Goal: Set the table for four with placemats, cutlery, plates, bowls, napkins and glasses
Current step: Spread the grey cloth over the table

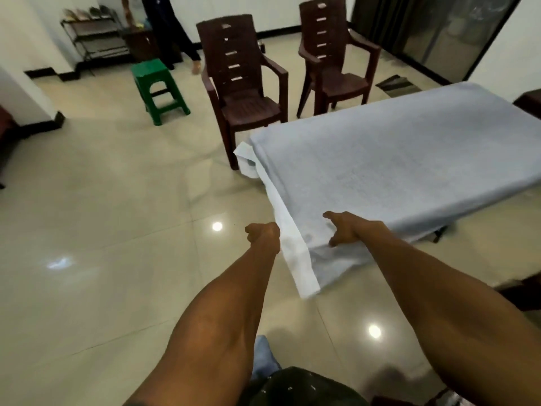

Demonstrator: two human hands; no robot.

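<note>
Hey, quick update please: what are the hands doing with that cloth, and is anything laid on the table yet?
Left hand gripping tablecloth edge at near corner. Right hand on the cloth top, fingers spread. No placemats or dishes visible. Two brown chairs beyond the table.

Two brown chairs, one green stool, one table (cloth-covered), one shoe rack
</note>
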